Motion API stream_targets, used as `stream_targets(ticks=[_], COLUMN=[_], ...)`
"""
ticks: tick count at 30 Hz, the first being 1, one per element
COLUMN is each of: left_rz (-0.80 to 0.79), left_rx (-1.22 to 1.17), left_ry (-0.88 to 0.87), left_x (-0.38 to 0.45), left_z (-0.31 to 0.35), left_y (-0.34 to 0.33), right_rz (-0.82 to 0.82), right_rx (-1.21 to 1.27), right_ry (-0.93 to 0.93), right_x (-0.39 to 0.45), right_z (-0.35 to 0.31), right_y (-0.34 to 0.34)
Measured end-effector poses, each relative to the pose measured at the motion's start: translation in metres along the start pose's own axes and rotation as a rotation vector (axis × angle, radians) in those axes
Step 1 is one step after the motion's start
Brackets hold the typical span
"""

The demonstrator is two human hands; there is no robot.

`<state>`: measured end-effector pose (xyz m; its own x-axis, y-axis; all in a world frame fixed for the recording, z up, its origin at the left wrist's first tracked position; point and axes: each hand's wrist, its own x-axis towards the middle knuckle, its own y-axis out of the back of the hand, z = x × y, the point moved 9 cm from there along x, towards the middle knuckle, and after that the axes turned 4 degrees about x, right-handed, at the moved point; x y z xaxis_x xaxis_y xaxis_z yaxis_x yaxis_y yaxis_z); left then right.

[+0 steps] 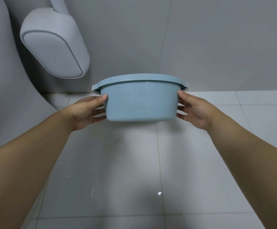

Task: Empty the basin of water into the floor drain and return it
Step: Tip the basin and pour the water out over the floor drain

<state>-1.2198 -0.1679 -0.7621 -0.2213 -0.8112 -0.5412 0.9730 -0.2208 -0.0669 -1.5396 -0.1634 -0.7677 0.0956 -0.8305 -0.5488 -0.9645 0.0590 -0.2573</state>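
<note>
Gripping basin (140, 103), both hands, toilet (53, 52) left

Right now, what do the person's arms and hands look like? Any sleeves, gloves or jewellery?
Both arms are bare up to the picture's edge, with no sleeves in view. The left hand and right hand wear no gloves; no rings, watch or bracelets show. The thumbnails look short and unpainted.

Soft, even, fairly dim light filled the room. A pale sheen lay on the floor tiles (151, 154), with no hard shadows. Focus was sharp throughout. Wide-angle distortion bent the wall (217, 38) seams and stretched both forearms at the edges.
</note>
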Motion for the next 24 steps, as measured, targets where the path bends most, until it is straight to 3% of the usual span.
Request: stream_targets(ticks=[24], left_rz=[0.038], left_rx=[-0.013], left_ry=[-0.012], left_x=[-0.0002], left_z=[0.0089], left_y=[0.0004], right_rz=[0.048], right_rx=[-0.001], right_ry=[0.022], right_x=[-0.0055], right_z=[-0.0104], right_y=[-0.0039])
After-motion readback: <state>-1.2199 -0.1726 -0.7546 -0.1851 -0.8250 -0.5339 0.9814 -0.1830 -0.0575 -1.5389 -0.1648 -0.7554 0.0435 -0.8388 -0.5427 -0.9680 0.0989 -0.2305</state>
